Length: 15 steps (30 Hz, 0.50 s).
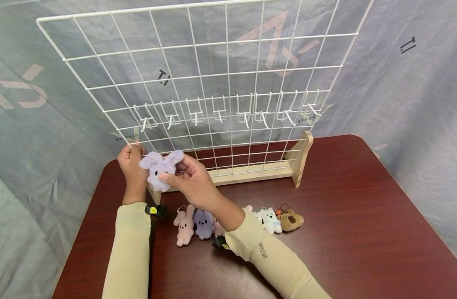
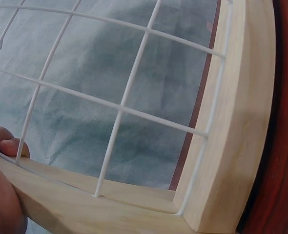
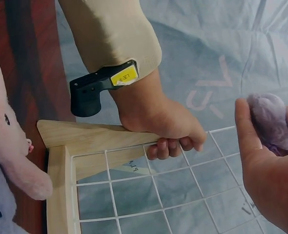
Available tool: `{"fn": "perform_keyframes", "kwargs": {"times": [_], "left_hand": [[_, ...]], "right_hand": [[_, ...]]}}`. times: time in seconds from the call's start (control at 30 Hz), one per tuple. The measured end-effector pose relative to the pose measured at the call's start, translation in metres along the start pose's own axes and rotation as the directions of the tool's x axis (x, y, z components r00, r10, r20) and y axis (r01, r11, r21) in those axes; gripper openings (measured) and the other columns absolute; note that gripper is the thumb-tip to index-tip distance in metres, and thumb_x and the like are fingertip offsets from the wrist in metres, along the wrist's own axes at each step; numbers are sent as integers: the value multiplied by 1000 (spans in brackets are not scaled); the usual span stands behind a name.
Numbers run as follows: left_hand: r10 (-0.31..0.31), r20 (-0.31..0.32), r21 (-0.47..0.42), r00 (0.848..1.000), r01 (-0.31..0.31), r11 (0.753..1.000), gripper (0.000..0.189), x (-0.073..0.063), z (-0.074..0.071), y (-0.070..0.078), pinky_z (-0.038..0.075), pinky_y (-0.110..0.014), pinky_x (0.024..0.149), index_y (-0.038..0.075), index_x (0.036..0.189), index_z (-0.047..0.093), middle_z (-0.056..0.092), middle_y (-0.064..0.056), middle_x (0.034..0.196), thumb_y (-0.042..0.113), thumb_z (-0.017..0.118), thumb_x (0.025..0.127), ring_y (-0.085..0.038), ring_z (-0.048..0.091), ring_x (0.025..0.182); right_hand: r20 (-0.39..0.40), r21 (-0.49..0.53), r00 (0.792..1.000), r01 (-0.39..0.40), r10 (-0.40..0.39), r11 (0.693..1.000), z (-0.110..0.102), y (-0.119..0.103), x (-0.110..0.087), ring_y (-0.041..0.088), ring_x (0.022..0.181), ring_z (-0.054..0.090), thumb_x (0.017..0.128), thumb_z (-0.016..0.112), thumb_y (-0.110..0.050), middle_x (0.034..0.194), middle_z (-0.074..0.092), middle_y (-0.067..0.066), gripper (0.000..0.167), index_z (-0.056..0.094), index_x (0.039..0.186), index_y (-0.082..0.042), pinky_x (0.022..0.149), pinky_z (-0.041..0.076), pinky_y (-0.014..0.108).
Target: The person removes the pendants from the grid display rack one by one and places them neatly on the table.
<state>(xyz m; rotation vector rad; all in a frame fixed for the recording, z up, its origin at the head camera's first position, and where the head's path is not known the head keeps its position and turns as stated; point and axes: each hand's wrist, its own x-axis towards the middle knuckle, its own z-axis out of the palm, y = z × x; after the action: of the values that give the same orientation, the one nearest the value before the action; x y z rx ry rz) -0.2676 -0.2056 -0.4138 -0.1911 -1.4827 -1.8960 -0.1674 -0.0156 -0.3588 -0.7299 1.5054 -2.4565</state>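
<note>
My right hand (image 1: 200, 187) pinches a lavender plush bunny keychain (image 1: 153, 161) in front of the lower left part of a white wire grid rack (image 1: 228, 74). The bunny's ears point up and its face is turned toward the head camera. A metal ring shows by my fingers. My left hand (image 1: 134, 168) grips the rack's left side; the right wrist view shows its fingers curled round the wooden side post (image 3: 100, 132) and the grid's edge. In the left wrist view, only part of that left hand (image 2: 2, 170) shows.
Several white hooks (image 1: 220, 116) hang in a row across the grid. On the dark red table (image 1: 362, 232) lie a pink bunny plush (image 1: 185, 228), a purple plush (image 1: 204, 224), a white plush (image 1: 271, 220) and a brown plush (image 1: 292, 221). My right forearm partly covers others.
</note>
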Motion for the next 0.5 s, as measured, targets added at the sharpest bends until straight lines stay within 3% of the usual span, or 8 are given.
{"fn": "perform_keyframes", "kwargs": {"times": [0.1,0.27,0.5], "left_hand": [[-29,8,-40,1000,29,999,39,-1,0,0,28,-17,44,-7,64,40,48,3,55,-4,51,101,-4,39,44],[-39,37,-77,999,41,996,39,-1,0,2,25,-19,43,-17,71,33,43,-3,54,-3,50,103,-5,34,43],[-60,71,-131,996,69,989,38,0,-1,3,25,-21,44,-11,68,36,41,-4,53,-3,50,103,-10,32,44]], "right_hand": [[9,-37,1000,-21,21,999,-1,2,-1,1,93,68,97,60,15,116,61,22,35,50,130,18,81,60,19],[33,-124,998,-49,53,991,-3,5,-2,0,90,69,96,64,12,115,63,28,33,53,127,15,81,61,20],[50,-223,995,-70,83,972,-6,9,-4,-3,90,66,97,66,10,118,62,37,32,53,126,12,80,58,17]]}}
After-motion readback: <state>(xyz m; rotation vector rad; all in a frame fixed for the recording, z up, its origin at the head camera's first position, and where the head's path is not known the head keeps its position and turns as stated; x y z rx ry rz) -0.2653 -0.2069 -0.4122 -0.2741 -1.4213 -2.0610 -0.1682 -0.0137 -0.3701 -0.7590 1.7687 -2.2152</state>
